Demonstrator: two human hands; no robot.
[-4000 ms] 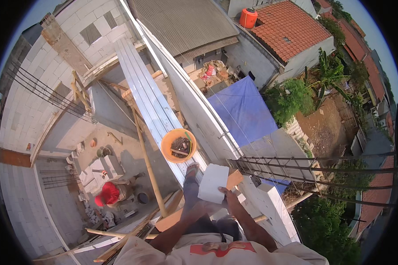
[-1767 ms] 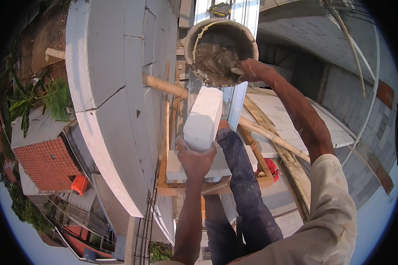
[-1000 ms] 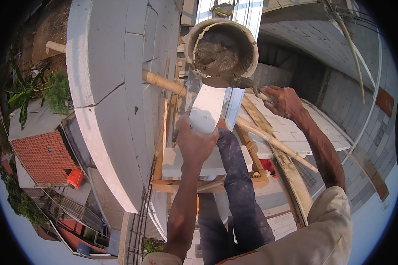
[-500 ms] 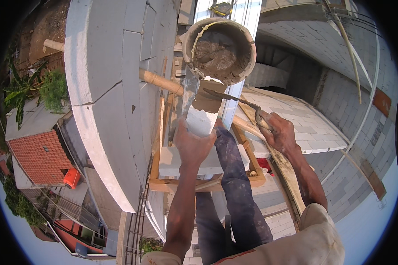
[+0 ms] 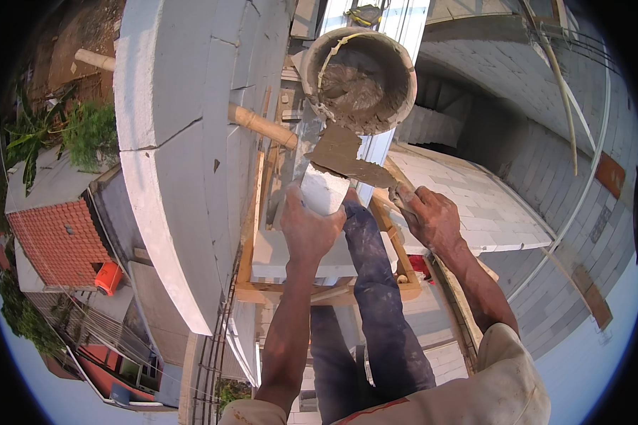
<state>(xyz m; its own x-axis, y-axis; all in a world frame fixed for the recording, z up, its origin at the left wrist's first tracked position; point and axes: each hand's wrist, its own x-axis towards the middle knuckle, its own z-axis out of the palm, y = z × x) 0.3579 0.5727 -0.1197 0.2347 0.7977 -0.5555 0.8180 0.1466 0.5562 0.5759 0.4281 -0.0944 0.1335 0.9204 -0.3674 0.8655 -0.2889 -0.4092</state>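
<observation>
My left hand [image 5: 312,228] is closed around the near end of a white lightweight block [image 5: 325,190]. Wet grey-brown mortar [image 5: 335,147] covers the block's far end. In my right hand [image 5: 432,216] is the handle of a trowel [image 5: 365,170], whose mortar-smeared blade lies across the block at the edge of the mortar. Just beyond the block stands a round bucket [image 5: 408,88] with a crusted rim, holding more mortar [image 5: 354,88].
To the left rises a pale block wall [image 5: 177,170], with a bamboo pole [image 5: 262,126] sticking out of it. A wooden frame [image 5: 262,292] surrounds my legs. Lower down at right are a white block wall [image 5: 468,191] and a drop to the level below. An orange container [image 5: 108,278] is far left.
The trowel has been drawn toward me and left along the block, bringing my right hand nearer to it. Mortar on the block has shifted, baring a white edge. My left hand keeps its grip.
</observation>
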